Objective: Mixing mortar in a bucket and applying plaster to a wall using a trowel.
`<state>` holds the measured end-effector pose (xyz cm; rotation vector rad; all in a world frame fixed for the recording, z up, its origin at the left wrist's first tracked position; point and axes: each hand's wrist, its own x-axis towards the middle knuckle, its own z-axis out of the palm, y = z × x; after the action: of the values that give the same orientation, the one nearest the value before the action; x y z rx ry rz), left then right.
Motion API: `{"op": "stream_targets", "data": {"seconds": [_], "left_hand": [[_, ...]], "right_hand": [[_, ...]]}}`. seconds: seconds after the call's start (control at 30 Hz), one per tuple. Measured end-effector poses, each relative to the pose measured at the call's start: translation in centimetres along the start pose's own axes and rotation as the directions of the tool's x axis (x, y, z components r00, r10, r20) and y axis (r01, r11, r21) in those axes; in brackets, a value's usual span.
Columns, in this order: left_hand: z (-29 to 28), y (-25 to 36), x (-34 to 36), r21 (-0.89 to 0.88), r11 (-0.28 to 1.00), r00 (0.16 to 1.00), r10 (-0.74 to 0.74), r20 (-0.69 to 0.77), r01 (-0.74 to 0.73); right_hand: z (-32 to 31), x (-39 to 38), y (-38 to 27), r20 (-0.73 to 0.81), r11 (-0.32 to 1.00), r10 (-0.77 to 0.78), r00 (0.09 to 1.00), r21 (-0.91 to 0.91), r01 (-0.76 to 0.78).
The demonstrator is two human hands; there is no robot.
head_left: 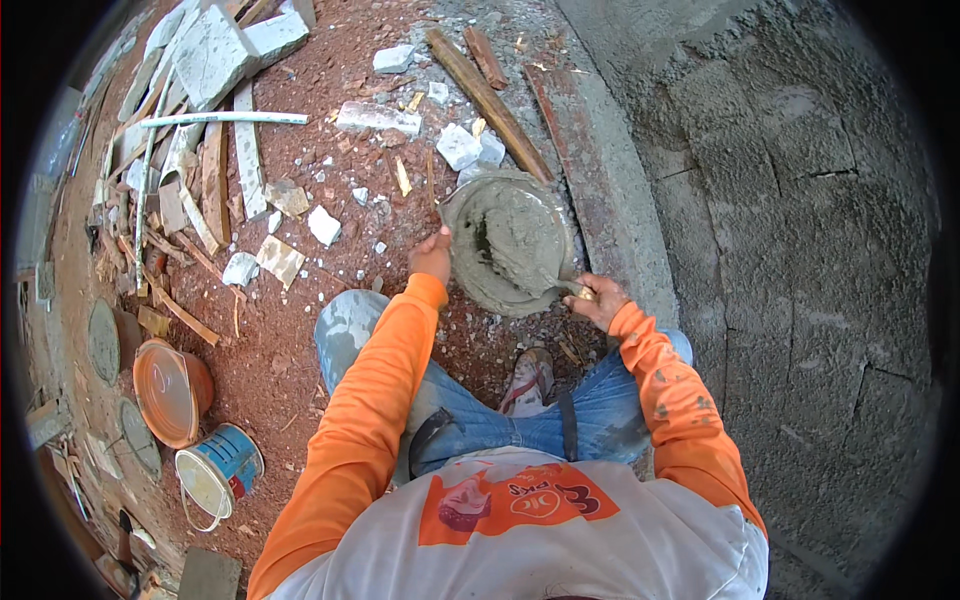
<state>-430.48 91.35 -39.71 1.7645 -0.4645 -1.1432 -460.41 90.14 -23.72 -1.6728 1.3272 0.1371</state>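
Between my knees and the concrete edge stands a round bucket (508, 306) of wet grey mortar (520, 232), its rim caked with the same mix. My left hand (431, 256) is closed on the bucket at its left side. At the lower right of the bucket, my right hand (599, 302) grips the handle of a trowel (566, 286). The trowel's blade reaches into the mortar and is largely hidden by it. A dark hollow shows in the mortar left of its middle.
A rough grey block wall or slab (780, 250) fills the right side. Wooden planks (490, 105) and white rubble (458, 147) lie beyond the bucket. Scrap wood and a white pipe (225, 118) pile up far left. Nearer left are an orange bucket (172, 392) and a blue bucket (238, 462).
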Motion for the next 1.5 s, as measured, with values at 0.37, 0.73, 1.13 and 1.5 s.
{"op": "stream_targets", "data": {"seconds": [0.37,0.73,1.13,1.5], "left_hand": [[-0.8,4.1,-1.6,0.043,0.994,0.993,-0.099,0.064,0.097],[-1.0,3.2,-0.6,-0.165,0.945,0.957,-0.267,0.111,0.283],[0.8,8.3,-4.0,0.260,0.950,0.985,-0.173,-0.024,0.173],[0.8,2.9,-0.9,0.054,0.998,0.994,-0.049,0.093,0.044]], "right_hand": [[1.8,-0.3,-2.6,-0.332,0.927,0.232,0.915,-0.211,-0.311],[-5.3,-2.2,-7.9,-0.532,0.943,-0.265,0.804,-0.317,0.101],[-30.1,-2.5,7.2,-0.647,0.991,0.111,0.754,0.019,-0.129],[-11.7,-3.0,5.5,-0.528,0.960,-0.221,0.820,0.032,0.280]]}}
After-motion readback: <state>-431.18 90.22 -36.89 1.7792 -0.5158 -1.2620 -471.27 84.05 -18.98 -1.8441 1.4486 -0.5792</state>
